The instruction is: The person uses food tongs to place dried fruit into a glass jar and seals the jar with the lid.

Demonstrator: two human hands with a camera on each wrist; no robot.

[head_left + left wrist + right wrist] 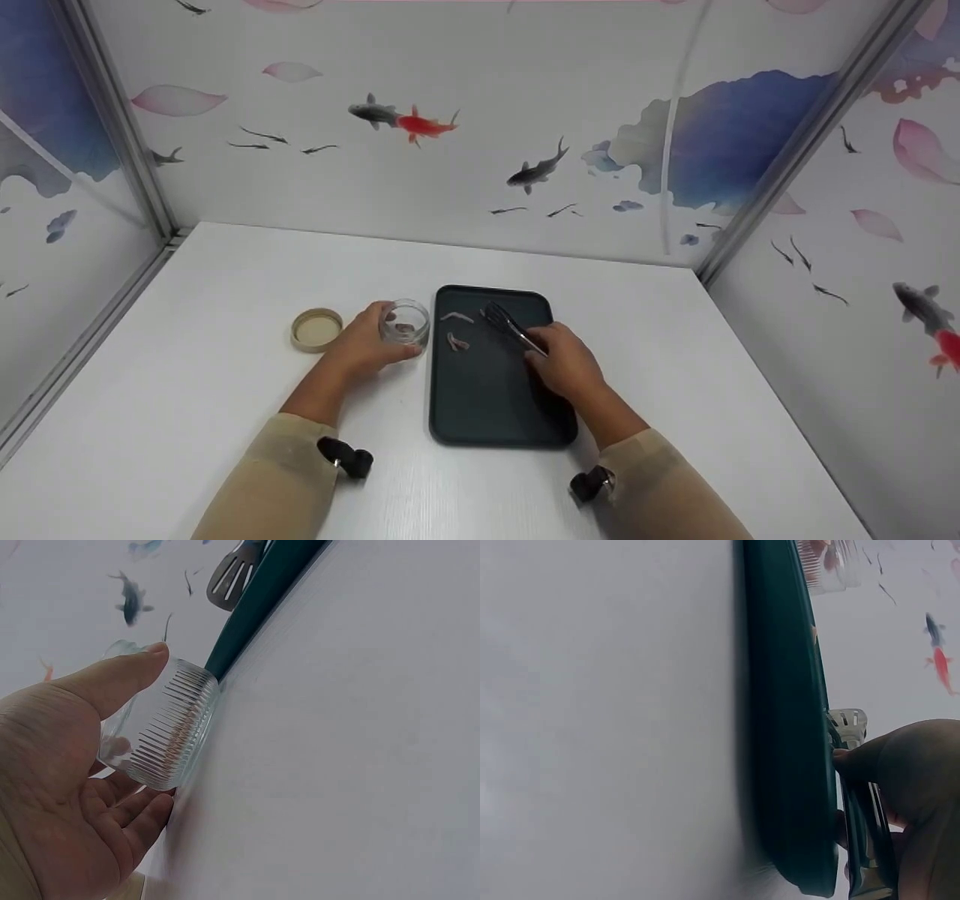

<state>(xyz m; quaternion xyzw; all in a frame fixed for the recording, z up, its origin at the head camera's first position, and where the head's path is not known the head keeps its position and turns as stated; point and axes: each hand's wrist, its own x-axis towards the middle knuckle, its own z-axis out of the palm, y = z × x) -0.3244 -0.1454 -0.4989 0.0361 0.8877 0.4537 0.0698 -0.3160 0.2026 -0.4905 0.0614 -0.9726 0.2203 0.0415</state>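
My left hand (360, 346) grips a clear glass jar (406, 324) standing at the tray's left edge, thumb on the near side and fingers round the far side. Inside it lies a small brownish piece; ribbed glass shows in the left wrist view. My right hand (568, 365) holds a pair of tongs (517, 331) over the tray, its slotted dark heads pointing away and left. On the dark green tray (495, 409) lie a thin pale strip (457, 317) and a curled brownish-pink piece (457, 343), both left of the tong heads.
A round beige lid (316, 331) lies on the white table (390, 487), left of the jar and beside my left wrist. Printed panels (450, 187) with fish and petals wall in the table at the back and sides.
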